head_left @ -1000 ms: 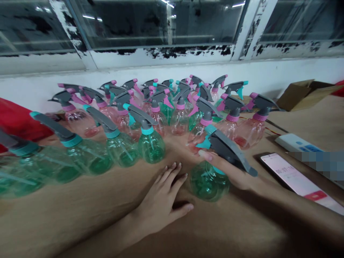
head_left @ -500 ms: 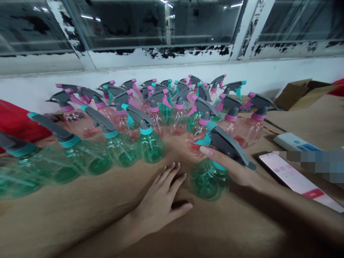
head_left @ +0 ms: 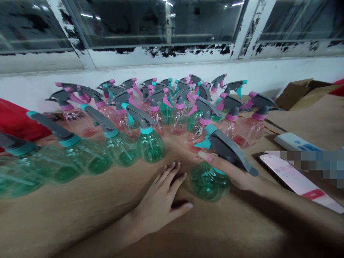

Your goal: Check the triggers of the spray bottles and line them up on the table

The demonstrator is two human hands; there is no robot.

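My right hand [head_left: 228,166] is closed around the neck of a green spray bottle [head_left: 208,184], just under its grey sprayer head with a teal nozzle and trigger. The thumb shows in front; the other fingers are mostly hidden behind the neck. The bottle is roughly upright, at or just over the tabletop. My left hand [head_left: 163,199] lies flat on the wooden table [head_left: 113,215], fingers stretched out, holding nothing. Left of it stands another green spray bottle [head_left: 151,147], the nearest of a row of green bottles reaching to the left edge.
Behind my hands stand several pink spray bottles [head_left: 178,120] with a few green ones among them. At right lie a phone [head_left: 298,179] showing a timer and a white-and-blue device [head_left: 297,141]. An open cardboard box [head_left: 298,95] sits by the wall; red cloth [head_left: 21,120] is at left.
The spray bottle in my right hand has shifted very slightly, its head a touch lower and to the right. My left hand has stayed in place.
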